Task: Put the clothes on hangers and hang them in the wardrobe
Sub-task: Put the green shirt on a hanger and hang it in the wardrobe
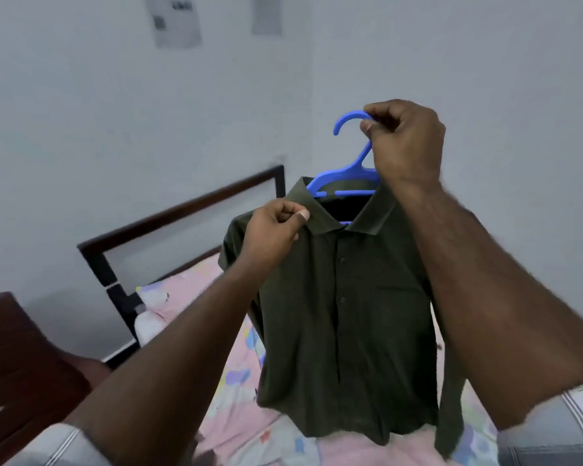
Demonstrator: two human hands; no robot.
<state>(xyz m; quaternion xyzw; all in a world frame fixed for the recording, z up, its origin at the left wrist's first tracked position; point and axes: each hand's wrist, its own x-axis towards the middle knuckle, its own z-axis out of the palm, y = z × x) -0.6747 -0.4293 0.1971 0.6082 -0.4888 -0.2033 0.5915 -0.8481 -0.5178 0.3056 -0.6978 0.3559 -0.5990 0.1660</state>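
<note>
At the left edge a dark wooden piece of furniture point(17, 361) is cut off by the frame, too partial to identify. Behind it the bed point(236, 391) with its pink patterned sheet runs back to a dark headboard frame point(182, 210); much of the mattress is hidden by the arms. The left hand point(273, 230) pinches the left collar and shoulder of the dark green polo shirt point(344, 314), thumb and fingers closed on the cloth. The shirt hangs in the air over the bed on a blue hanger point(347, 176), whose arms disappear inside the collar. The right hand point(404, 142) is clenched around the hanger's neck below the hook, covering it. The shirt's right sleeve is hidden behind the right forearm. Two papers point(175, 18) on the wall are too blurred to read.
</note>
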